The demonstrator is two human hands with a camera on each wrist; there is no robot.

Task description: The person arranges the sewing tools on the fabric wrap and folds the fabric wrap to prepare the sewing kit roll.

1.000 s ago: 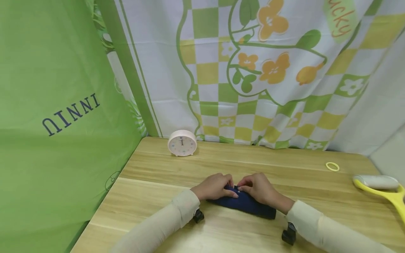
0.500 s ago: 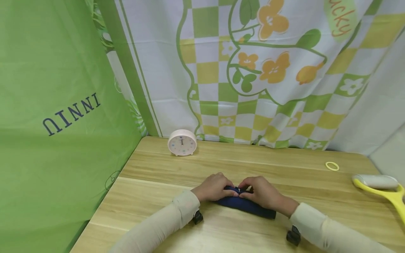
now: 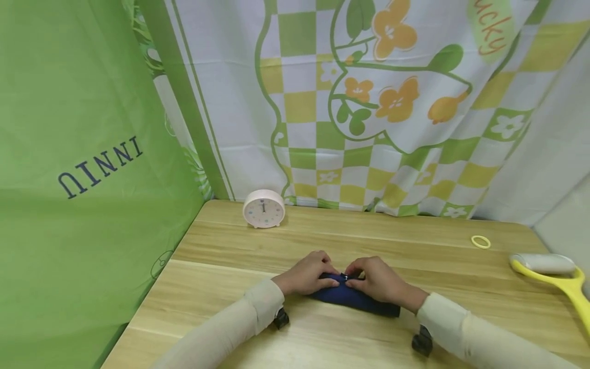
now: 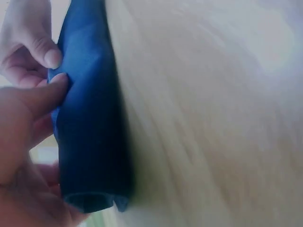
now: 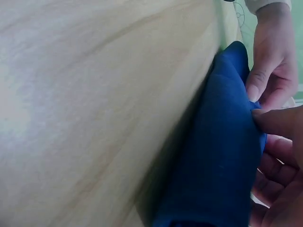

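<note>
A long dark blue roll of cloth (image 3: 355,299) lies on the table, slanting slightly down to the right in the head view. My left hand (image 3: 306,277) pinches its upper edge left of the middle. Just to the right, my right hand (image 3: 379,279) pinches the same edge between thumb and fingers. A small dark piece with a shiny spot (image 3: 344,276) shows between the two hands; its kind cannot be made out. In the left wrist view the roll (image 4: 94,118) has a hollow end, and both thumbs press its edge close together. The right wrist view shows the roll (image 5: 213,156) bulging below the fingers.
A pale pink clock (image 3: 264,209) stands at the back left of the wooden table (image 3: 221,246). Toward the right lie a yellow ring (image 3: 481,242) and a lint roller (image 3: 544,263) with a yellow handle. Patterned curtains (image 3: 304,107) hang behind the table.
Half a second ago the roll's upper edge was drawn up between the fingers, after lying flatter before. Both hands keep their hold near the same spot, with only small finger shifts since.
</note>
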